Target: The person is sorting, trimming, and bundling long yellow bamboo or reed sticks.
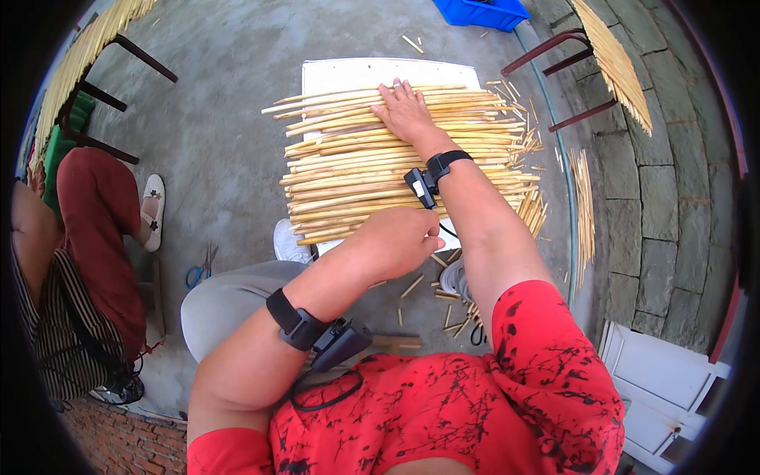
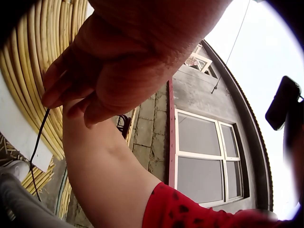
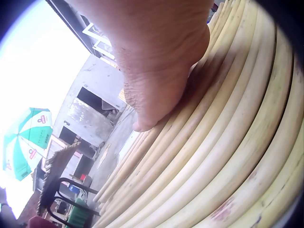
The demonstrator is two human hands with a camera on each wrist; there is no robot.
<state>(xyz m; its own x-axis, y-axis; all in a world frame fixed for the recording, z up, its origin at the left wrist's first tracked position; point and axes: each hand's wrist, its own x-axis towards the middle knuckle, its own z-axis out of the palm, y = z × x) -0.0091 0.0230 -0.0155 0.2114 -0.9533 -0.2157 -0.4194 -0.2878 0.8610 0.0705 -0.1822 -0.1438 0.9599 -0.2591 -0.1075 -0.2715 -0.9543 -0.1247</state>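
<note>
A row of pale peeled sticks (image 1: 340,190) lies side by side on a white board (image 1: 340,73). My right hand (image 1: 405,115) rests flat on the far sticks, fingers spread; the right wrist view shows its palm (image 3: 152,71) low over them. My left hand (image 1: 396,241) is bent beside my right wrist, near the near edge of the row. In the left wrist view its fingers (image 2: 59,80) bend toward my right forearm (image 2: 102,156), with a black cable (image 2: 40,137) right at a fingertip. I cannot tell whether they pinch the cable.
Short stick offcuts (image 1: 412,285) lie near the board. Scissors (image 1: 203,265) lie on the ground at left, near a seated person's leg (image 1: 99,190). Stick-topped stools (image 1: 613,63) flank the board, and a blue crate (image 1: 483,12) stands at the far side. Longer sticks (image 1: 583,214) lie by the paving.
</note>
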